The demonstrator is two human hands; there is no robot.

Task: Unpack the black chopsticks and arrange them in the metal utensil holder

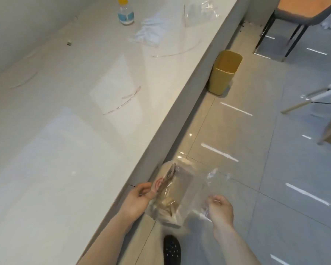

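Both of my hands hold clear plastic wrapping over the floor, just off the counter's edge. My left hand (137, 200) pinches a crumpled clear wrapper (172, 196) with a red printed mark and a beige patch inside. My right hand (221, 209) grips another thin clear plastic sheet (216, 180). Neither black chopsticks nor a metal utensil holder appear in this view. The picture is motion-blurred.
A long white counter (65, 131) runs along the left, with a yellow-capped bottle (125, 11) and clear plastic bags (151, 35) at its far end. A yellow waste bin (225, 72) stands on the tiled floor by the counter. Chairs (298, 14) stand at the far right. My dark slipper (172, 249) shows below.
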